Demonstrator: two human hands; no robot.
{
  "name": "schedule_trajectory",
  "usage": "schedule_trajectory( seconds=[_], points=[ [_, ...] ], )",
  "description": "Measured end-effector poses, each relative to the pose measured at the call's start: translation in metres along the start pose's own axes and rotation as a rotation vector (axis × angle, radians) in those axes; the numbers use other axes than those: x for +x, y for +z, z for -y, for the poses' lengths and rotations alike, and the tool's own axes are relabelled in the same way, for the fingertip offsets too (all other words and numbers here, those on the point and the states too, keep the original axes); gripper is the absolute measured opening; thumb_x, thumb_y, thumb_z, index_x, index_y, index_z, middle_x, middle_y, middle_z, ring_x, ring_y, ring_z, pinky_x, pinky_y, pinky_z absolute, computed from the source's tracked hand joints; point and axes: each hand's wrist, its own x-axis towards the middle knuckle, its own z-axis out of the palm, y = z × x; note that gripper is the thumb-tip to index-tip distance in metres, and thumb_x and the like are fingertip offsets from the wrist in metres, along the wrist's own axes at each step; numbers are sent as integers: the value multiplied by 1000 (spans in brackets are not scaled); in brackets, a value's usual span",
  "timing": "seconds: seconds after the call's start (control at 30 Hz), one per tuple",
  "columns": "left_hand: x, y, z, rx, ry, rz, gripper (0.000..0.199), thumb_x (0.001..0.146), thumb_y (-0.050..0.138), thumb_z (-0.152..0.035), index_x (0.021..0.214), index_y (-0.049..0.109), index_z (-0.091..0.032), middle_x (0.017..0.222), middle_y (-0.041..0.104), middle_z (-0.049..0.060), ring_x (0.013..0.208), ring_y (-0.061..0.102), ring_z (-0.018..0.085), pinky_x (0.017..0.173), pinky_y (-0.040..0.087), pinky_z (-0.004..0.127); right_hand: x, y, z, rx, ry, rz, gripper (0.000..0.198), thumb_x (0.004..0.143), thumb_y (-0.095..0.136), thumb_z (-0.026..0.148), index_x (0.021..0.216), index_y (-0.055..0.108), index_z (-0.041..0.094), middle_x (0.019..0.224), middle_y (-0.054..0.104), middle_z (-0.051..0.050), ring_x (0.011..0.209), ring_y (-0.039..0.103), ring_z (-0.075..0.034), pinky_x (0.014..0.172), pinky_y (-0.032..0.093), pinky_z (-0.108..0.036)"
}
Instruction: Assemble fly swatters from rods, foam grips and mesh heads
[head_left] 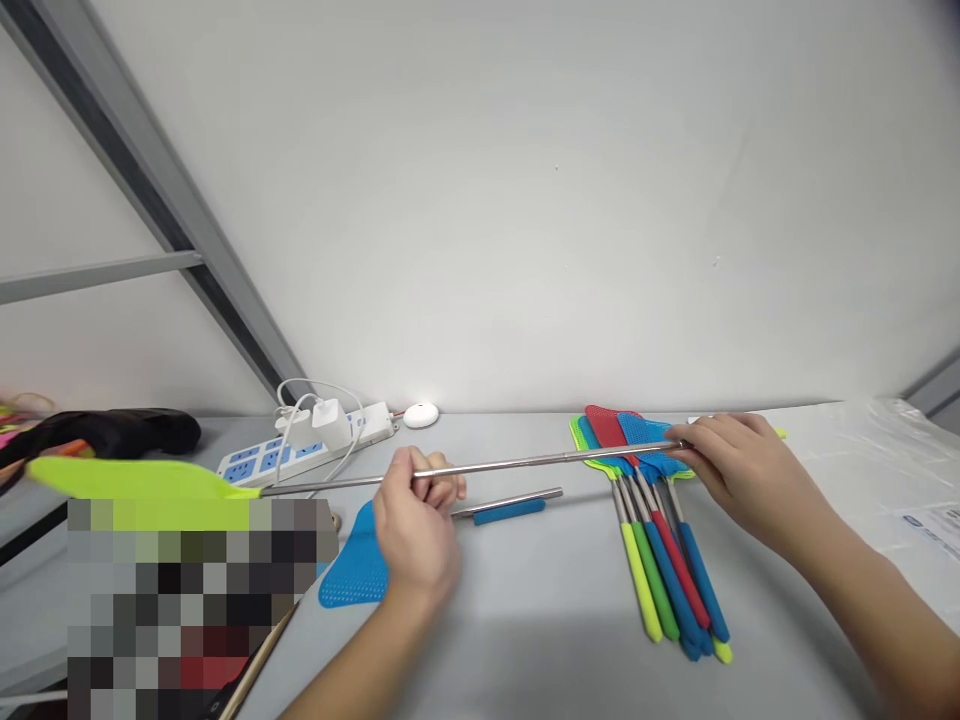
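A telescopic fly swatter with a yellow-green head (142, 478) is stretched out across the view, its thin metal rod drawn long. My left hand (420, 525) is closed round the rod left of the middle. At the rod's right end my right hand (731, 470) grips it, and a bit of yellow-green handle shows past the fingers. Under my left hand lies a blue fly swatter (352, 560) on the table, partly hidden by that hand. A blue handle sleeve (510, 512) rests beside its metal rod. Several fly swatters (652, 540) in blue, red, green and yellow-green lie in an overlapping pile near my right hand.
A white power strip (262, 460) with plugged-in chargers and cables stands at the back left, with a white round device (421, 414) beside it. Clear plastic wrapping (892, 470) covers the right side. Black fabric (127, 435) lies far left, above a pixelated area. A wall closes the back.
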Motion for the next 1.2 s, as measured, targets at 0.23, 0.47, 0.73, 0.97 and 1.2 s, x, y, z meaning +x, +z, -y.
schedule_trajectory(
  seconds=[0.23,0.47,0.73,0.97,1.2],
  points=[
    [-35,-2,24,164,-95,261,48,99,37,-43,56,33,-22,50,29,-5,51,31,13,56,33,28,7,-3,56,108,-142,-44,14,98,50,28,96,60,19,73,61,-3,67,51,-19,70,36,-33],
    [-48,-1,33,252,-234,479,48,95,42,-54,60,37,-21,52,36,-4,52,34,12,52,29,27,7,0,71,127,-150,-101,11,96,55,27,93,60,18,70,59,-3,66,48,-18,64,33,-31],
    [-57,-1,34,428,-297,725,48,98,36,-50,62,43,-20,56,46,-1,54,39,12,55,31,28,7,-3,83,141,-218,-111,14,97,55,29,97,59,17,70,57,-2,66,48,-17,59,28,-30],
    [-68,0,40,498,-322,736,51,100,34,-44,55,38,-21,51,39,-2,53,36,12,57,30,29,1,0,102,153,-269,-3,15,98,50,24,85,57,19,65,45,2,59,39,-15,55,20,-31],
    [-46,3,25,572,-240,617,49,97,37,-47,55,40,-21,52,35,-3,53,30,13,53,25,29,11,9,64,106,-236,-62,35,101,45,31,68,51,20,58,46,3,54,39,-13,53,22,-29]
  ],
)
